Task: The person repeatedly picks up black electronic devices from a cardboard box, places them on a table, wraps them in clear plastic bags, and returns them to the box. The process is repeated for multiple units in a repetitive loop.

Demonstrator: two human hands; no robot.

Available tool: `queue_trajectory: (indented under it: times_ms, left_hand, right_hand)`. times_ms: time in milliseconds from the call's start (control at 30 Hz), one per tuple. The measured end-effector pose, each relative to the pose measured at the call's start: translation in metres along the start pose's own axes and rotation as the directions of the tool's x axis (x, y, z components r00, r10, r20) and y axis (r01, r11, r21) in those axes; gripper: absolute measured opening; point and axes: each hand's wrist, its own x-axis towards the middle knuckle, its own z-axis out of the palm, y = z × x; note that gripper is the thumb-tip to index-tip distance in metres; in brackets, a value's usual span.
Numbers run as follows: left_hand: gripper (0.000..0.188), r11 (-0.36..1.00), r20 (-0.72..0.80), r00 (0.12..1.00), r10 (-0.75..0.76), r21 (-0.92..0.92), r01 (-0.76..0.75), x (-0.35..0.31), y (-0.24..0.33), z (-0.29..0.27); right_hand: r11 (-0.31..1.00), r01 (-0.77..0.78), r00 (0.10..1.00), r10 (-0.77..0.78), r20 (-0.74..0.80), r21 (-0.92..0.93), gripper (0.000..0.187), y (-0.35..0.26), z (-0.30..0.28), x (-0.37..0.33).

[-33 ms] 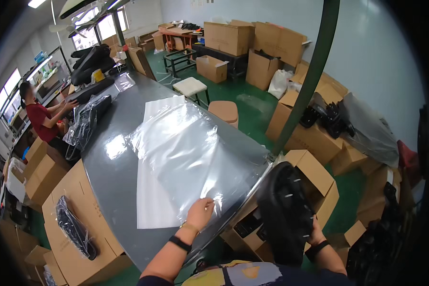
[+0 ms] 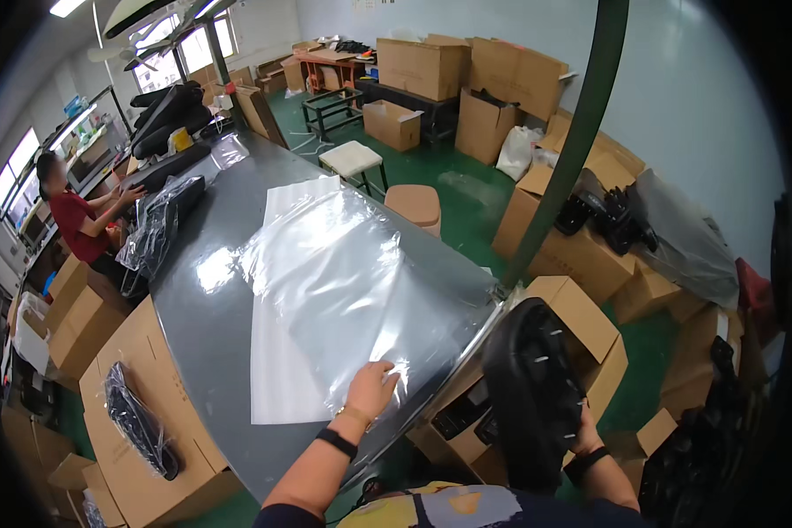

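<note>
My right hand [image 2: 587, 431] grips a long black padded seat [image 2: 524, 387] by its right edge. The seat stands on end beside the table's front corner, its hard underside with small pale studs facing right. My left hand [image 2: 371, 387] rests at the near edge of a clear plastic bag [image 2: 343, 290], its thumb and forefinger slightly apart. The bag lies flat over white foam sheets [image 2: 282, 378] on the grey table [image 2: 211, 352].
An open carton [image 2: 603, 352] stands behind the seat, beside a green post [image 2: 572, 141]. A wrapped black seat [image 2: 138, 422] lies on a carton at left. Across the table a person [image 2: 79, 216] handles black seats. Stools [image 2: 352, 160] and cartons stand beyond.
The thumb and forefinger of my left hand have parted a little at the bag's edge. The black seat has shifted slightly to the right in my right hand.
</note>
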Motion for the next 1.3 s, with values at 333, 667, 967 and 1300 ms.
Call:
queue_trajectory:
  times_ms: [333,667,967,1300]
  left_hand:
    - [0.023,0.973,0.032,0.989,-0.141,0.188,0.133,0.045,-0.031,0.039]
    - [0.037,0.660,0.104,0.876,-0.470,-0.618,0.427,0.083,-0.042,-0.027]
    - [0.025,0.302,-0.303,0.602,-0.739,-0.947,-0.105,0.000,-0.105,-0.201]
    - [0.020,0.384,-0.676,0.051,-0.735,-0.477,-0.791,-0.416,-0.224,-0.361]
  right_hand:
    - [0.986,-0.147,0.989,0.145,-0.029,-0.074,0.064,-0.006,-0.038,0.034]
    - [0.952,-0.300,0.949,0.305,0.080,-0.069,0.057,-0.016,0.021,0.079]
    - [0.872,-0.238,0.940,0.318,0.126,-0.429,0.046,-0.020,0.140,0.130]
    - [0.469,-0.198,0.778,0.610,0.153,-0.861,0.062,0.033,0.292,0.190]
